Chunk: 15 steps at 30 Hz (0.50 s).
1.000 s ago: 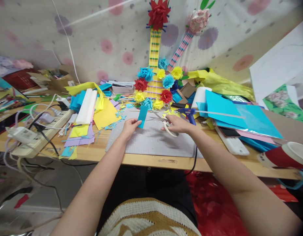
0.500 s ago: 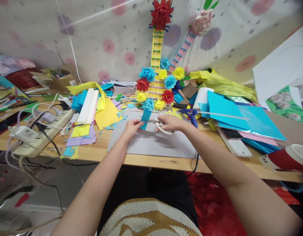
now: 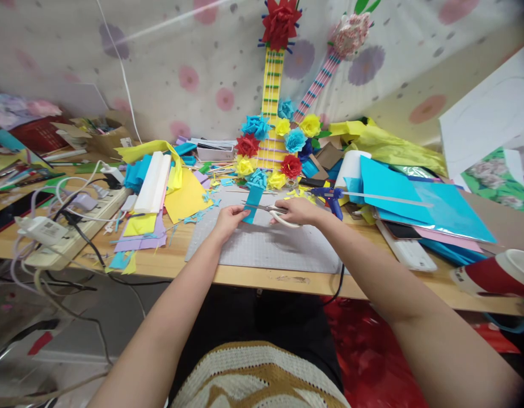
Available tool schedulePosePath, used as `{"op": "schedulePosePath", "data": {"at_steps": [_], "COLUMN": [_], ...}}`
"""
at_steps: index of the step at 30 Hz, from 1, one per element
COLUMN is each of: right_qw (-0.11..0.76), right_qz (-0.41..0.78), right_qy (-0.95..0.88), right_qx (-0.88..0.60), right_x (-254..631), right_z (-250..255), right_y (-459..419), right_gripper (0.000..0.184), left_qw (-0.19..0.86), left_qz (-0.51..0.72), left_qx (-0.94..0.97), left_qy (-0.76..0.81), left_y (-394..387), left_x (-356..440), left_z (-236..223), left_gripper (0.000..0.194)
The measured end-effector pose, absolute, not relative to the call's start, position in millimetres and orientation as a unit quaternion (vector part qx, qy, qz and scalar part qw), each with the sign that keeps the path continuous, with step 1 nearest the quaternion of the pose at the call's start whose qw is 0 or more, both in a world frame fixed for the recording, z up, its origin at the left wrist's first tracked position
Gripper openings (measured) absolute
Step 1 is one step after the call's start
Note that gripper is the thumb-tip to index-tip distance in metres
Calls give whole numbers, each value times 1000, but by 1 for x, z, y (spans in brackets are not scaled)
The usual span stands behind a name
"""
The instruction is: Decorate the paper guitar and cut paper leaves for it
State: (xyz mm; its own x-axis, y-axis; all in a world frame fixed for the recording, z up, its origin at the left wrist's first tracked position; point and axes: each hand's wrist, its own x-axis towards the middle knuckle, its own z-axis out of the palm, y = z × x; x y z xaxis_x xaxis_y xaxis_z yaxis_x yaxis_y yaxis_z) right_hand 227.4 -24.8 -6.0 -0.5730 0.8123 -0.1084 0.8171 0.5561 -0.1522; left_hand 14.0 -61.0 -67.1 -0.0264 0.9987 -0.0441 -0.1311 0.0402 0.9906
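- Yellow paper sheet (image 3: 183, 198): on the table (image 3: 153, 264), left of your hands.
- Left hand (image 3: 228, 223): yours, pinching the blue strip (image 3: 255, 199) at its edge.
- Blue strip: between your hands, over the grey mat (image 3: 249, 249); seemingly one piece, cut apparently unfinished.
- Scissors (image 3: 264, 208): blades across strip.
- Guitar-shaped piece (image 3: 271, 85): behind, flowers already on.
- Right hand (image 3: 299, 211): yours, closed around scissor handles.
- Glue gun (image 3: 331, 195): near right hand, unheld.
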Motion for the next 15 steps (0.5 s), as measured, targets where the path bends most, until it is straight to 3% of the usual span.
{"op": "schedulePosePath", "data": {"at_steps": [15], "right_qw": [30], "right_qz": [-84], "right_qy": [866], "right_qx": [492], "right_x": [232], "right_z": [-7], "right_y": [-17], "right_gripper": [54], "left_qw": [546], "left_qz": [552], "left_qx": [386], "left_qy": [499], "left_y": [-61], "left_x": [17], "left_z": [-64], "left_gripper": [41]}}
